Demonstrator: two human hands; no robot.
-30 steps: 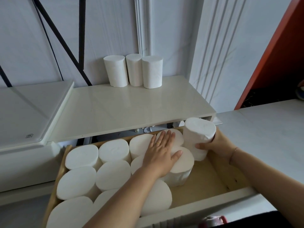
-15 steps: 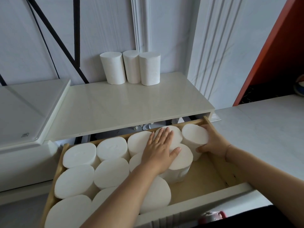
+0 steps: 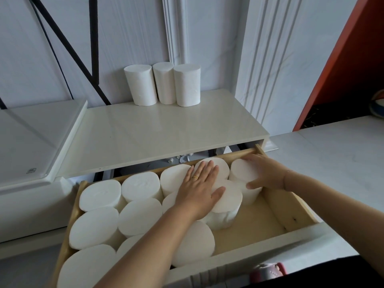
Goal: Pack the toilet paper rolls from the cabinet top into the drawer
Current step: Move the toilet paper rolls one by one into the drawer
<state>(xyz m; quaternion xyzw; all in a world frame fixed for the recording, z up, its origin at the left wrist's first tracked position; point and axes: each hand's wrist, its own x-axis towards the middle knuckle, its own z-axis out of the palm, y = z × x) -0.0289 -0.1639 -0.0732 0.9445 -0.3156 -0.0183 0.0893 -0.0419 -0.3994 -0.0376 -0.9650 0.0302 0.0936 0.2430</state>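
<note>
The right hand (image 3: 265, 172) is wrapped around the top of an upright toilet paper roll (image 3: 243, 172), fingers over its far edge and thumb against its near side; that roll stands in the back right part of the wooden drawer (image 3: 291, 208), just beside the right wall. The left hand (image 3: 199, 188) lies flat with fingers spread, palm down, pressing on the tops of two rolls (image 3: 230, 198) next to the held one and gripping nothing. A ring (image 3: 195, 177) shows on one finger.

Rolls stand on end across the left and middle of the drawer, packed touching each other; about twelve tops can be counted, though the arms hide some edges, so the exact count cannot be told. The drawer's right front floor is bare wood.

On the cabinet top (image 3: 162, 134), three rolls (image 3: 163, 85) stand upright in a row against the wall, touching side by side.
</note>
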